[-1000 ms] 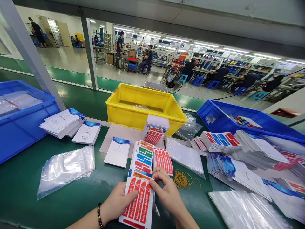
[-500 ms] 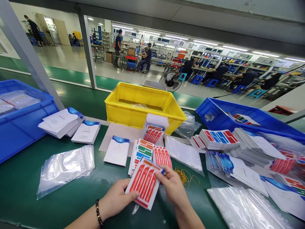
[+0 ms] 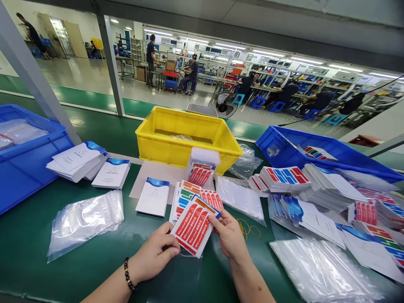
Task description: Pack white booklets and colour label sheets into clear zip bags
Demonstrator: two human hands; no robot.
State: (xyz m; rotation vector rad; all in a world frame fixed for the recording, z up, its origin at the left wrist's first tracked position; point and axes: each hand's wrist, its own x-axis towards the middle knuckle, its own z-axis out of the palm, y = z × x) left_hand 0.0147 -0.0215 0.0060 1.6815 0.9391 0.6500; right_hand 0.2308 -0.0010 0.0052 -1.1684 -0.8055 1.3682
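Both my hands hold a small stack of sticker sheets [image 3: 195, 227] with red labels, tilted above the green mat. My left hand [image 3: 156, 252], with a bead bracelet at the wrist, pinches the stack's lower left edge. My right hand [image 3: 229, 236] grips its right edge with closed fingers. Just beyond lie more sticker sheets [image 3: 186, 196] with red, green and blue labels, another red sticker pile [image 3: 200, 174], and a white booklet [image 3: 152, 196]. Loose rubber bands [image 3: 249, 230] lie right of my right hand.
A yellow bin [image 3: 186, 141] stands behind the stickers. Blue bins sit far left [image 3: 25, 168] and right [image 3: 318, 158]. Clear zip bags [image 3: 83, 219] lie left, more bags [image 3: 322, 271] right. Booklet stacks [image 3: 78, 162] left; sticker and booklet piles [image 3: 303, 198] right. People work in the background.
The sticker stack has been lifted from near the table edge and turned clockwise, now held tilted higher and farther forward. Both hands moved up with it.
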